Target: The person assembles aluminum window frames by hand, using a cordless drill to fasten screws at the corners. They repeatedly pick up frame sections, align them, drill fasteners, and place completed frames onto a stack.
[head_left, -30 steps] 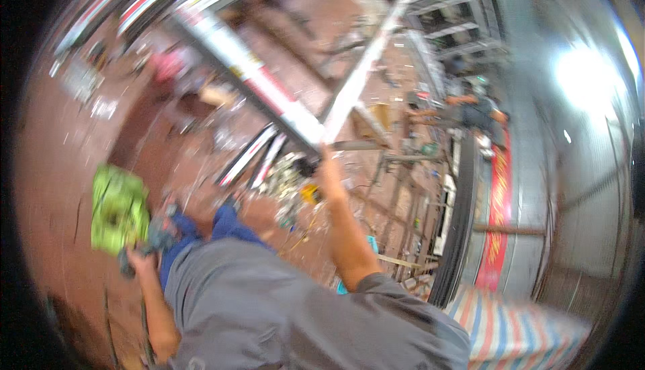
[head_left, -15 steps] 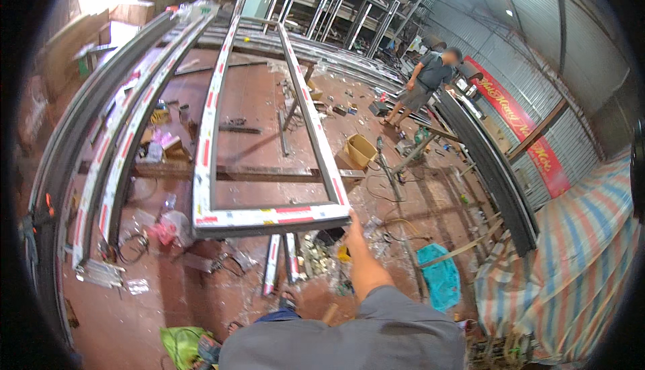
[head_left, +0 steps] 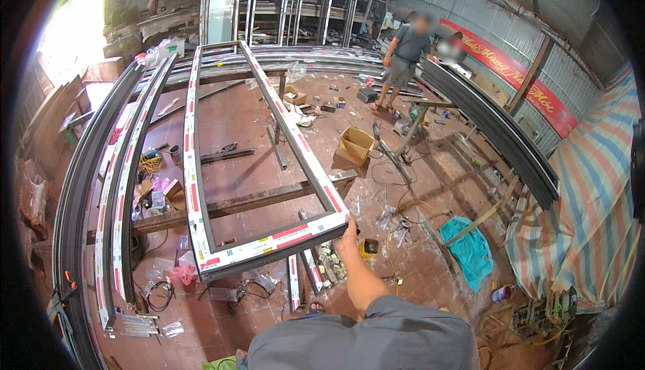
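Note:
A long rectangular window or door frame (head_left: pixel 262 246), dark with white and red protective tape on its face, stretches away from me. My right hand (head_left: pixel 348 238) is closed around its near right corner, fingers partly hidden by the profile. Under the frame runs a dark metal support beam (head_left: pixel 232 207). My left hand does not show. Left of the frame lie more taped profiles (head_left: pixel 127 189). Below its near edge, short taped offcuts (head_left: pixel 310 269) rest beside a pile of small pale pieces (head_left: pixel 332 262).
Another person (head_left: pixel 405 54) stands at the far right, near a stack of dark profiles (head_left: pixel 494 128). An open cardboard box (head_left: pixel 355 146), cables and a teal plastic sheet (head_left: pixel 468 252) lie on the floor. A striped tarp (head_left: pixel 578 215) drapes the right side. Upright frames (head_left: pixel 269 7) stand at the back.
The view has shifted, and the held frame's near end now sits lower in it and more tilted. My right hand keeps its grip on the corner.

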A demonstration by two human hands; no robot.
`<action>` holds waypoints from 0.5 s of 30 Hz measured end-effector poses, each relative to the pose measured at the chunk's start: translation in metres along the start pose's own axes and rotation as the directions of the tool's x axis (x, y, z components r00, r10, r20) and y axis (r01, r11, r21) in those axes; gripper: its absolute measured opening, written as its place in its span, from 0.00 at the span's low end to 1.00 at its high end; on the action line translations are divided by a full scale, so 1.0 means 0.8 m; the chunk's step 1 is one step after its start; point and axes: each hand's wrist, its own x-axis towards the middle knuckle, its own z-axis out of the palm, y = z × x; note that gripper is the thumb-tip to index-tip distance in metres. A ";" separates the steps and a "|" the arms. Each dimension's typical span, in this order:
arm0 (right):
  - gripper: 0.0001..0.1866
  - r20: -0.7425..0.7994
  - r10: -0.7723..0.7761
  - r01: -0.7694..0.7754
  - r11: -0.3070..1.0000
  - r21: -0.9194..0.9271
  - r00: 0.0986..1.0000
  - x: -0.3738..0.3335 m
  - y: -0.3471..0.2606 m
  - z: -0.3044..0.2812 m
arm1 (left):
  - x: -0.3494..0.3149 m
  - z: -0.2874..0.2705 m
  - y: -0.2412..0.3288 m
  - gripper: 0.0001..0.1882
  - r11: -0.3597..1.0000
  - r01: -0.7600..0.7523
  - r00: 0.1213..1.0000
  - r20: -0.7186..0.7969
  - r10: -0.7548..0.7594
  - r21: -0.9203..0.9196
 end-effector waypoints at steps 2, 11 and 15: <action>0.23 -0.017 -0.057 0.056 0.997 -0.056 0.998 0.054 -0.018 -0.045 | 0.000 -0.004 -0.016 0.24 0.999 0.042 0.999 0.020 -0.042 0.020; 0.41 -0.140 0.046 -0.068 0.986 -0.154 0.989 0.062 -0.086 -0.038 | 0.022 -0.066 0.026 0.24 0.992 -0.019 0.999 0.039 0.024 -0.126; 0.33 -0.280 0.216 -0.288 0.924 -0.250 0.935 0.015 -0.028 -0.121 | 0.029 -0.076 0.024 0.26 0.980 0.025 1.000 0.004 -0.025 -0.196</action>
